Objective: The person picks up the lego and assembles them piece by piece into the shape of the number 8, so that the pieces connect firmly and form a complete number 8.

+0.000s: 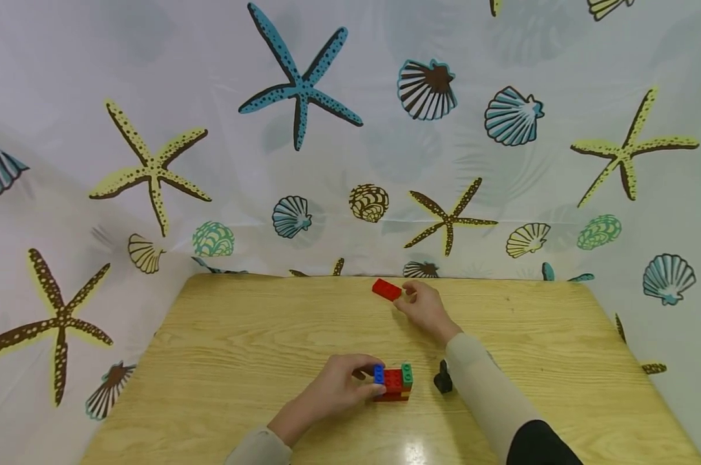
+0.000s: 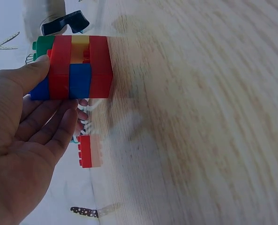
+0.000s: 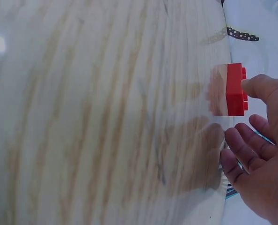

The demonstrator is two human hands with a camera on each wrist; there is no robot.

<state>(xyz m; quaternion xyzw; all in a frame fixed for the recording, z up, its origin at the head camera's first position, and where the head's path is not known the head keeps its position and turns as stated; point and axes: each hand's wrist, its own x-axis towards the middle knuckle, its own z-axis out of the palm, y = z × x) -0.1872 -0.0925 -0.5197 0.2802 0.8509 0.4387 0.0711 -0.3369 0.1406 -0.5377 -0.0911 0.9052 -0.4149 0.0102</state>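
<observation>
My left hand grips a small stack of toy building bricks at its left end, thumb and fingers about the blue brick. The stack has a green brick on top at the right and red bricks beneath. In the left wrist view, another blue brick and a yellow brick show between two red layers. Toward the table's far edge, my right hand is beside a separate red brick, fingers loosely bent and spread. The right wrist view has its thumb by the studs of that brick.
Both hands are over a wooden table. A white curtain printed with starfish and shells hangs behind and at the sides. Beside the right sleeve is a small black item; whether it touches the table I cannot tell.
</observation>
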